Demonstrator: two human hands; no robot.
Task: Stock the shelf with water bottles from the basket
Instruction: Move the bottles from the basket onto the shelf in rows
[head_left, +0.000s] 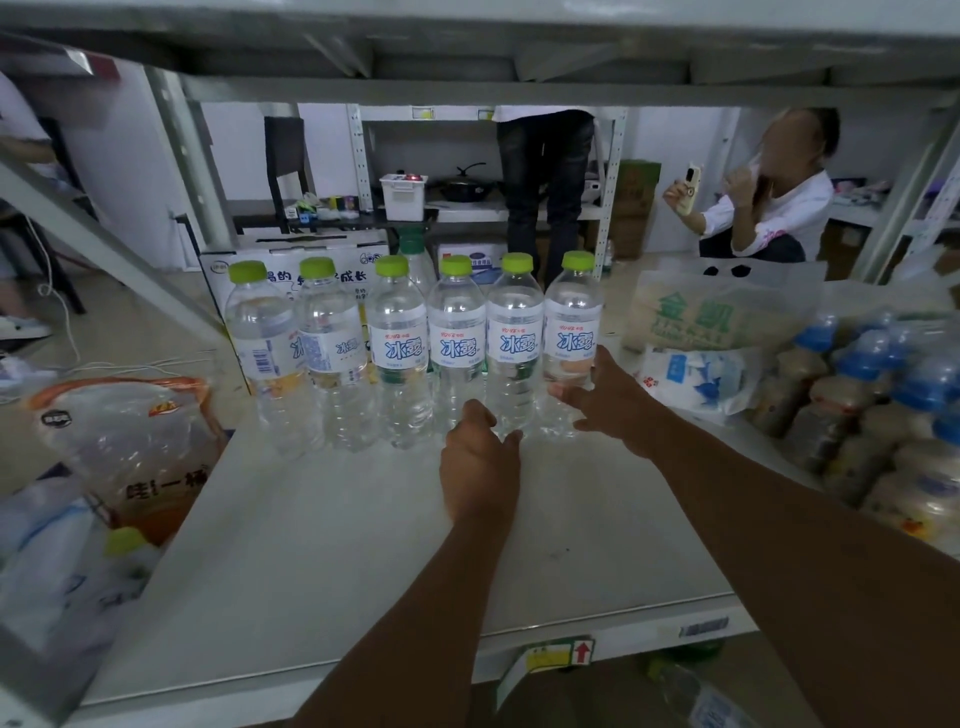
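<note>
A: What is seen on the shelf (363, 545)?

B: Six water bottles (400, 348) with green caps are lined upright along the back edge, labels mostly turned forward.

A: And the hands?

B: The rightmost bottle (571, 343) is clasped low by the right hand (608, 405), thumb up its side, fingers wrapped behind. The left hand (480, 467) is loosely curled, its fingertips set against the base of the fifth bottle (514, 348); a firm grip cannot be told.

A: Beside them?

B: Bagged goods (119, 436) are stacked left, blue-capped bottles (872, 395) right.
</note>
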